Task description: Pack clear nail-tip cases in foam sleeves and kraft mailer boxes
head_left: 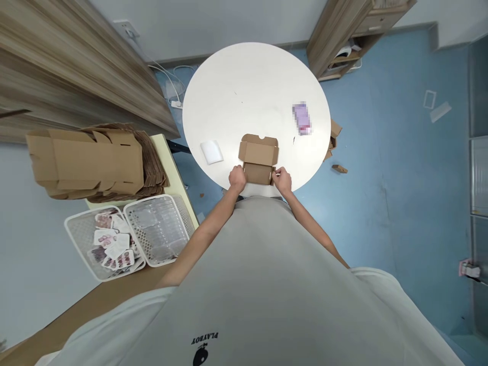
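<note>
A brown cardboard box (258, 152) sits at the near edge of the round white table (251, 76), its notched lid flap raised away from me. My left hand (237, 178) is closed on the box's left side wall. At the opposite side, my right hand (282, 180) pinches the right wall near its corner. The inside of the box shows bare brown card. To the left of the box lies a white square packet (211, 152). A purple item (302, 118), blurred over, rests farther back on the right.
Flattened cardboard boxes (95, 162) are stacked on a side table at left. Beside them stand a white basket of printed cards (114, 244) and a basket of clear plastic pieces (158, 229). A wooden shelf (354, 38) is at back right; a small carton (339, 169) lies on the floor.
</note>
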The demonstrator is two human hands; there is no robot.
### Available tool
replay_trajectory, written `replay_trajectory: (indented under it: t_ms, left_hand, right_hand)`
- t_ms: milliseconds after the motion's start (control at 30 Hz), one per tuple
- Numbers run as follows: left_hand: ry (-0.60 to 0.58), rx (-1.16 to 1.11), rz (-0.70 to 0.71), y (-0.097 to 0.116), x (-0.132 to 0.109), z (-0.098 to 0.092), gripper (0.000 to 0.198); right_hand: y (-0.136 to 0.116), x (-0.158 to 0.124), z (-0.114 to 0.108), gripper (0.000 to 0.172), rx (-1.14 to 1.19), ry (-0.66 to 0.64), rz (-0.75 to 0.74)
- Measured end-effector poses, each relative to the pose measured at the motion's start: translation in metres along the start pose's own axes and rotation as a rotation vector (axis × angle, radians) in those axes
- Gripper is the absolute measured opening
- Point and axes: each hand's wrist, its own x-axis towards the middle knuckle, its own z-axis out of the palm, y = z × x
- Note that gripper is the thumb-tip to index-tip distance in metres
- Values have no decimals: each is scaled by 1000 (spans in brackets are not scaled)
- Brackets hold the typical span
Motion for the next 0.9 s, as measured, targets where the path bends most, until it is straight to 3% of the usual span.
replay_trajectory:
  t_ms: [200, 467, 733, 833, 900]
  left_hand:
    - [-4, 1, 32, 0, 0, 6, 31]
    - [-10, 13, 53, -6, 2, 7, 30]
    - [-39, -27, 73, -9, 0, 6, 29]
    - [-71, -63, 93, -16, 0, 0, 22]
    - [-29, -116, 93, -26, 2, -10, 23]
  right_hand:
    - [-8, 5, 9, 29, -69, -58, -35]
    - [7, 16, 16, 28, -186, -129, 156]
    - [5, 16, 26, 20, -299, -126, 146]
    - [6, 15, 25, 24, -298, -123, 135]
    - [9, 13, 22, 31, -280, -117, 127]
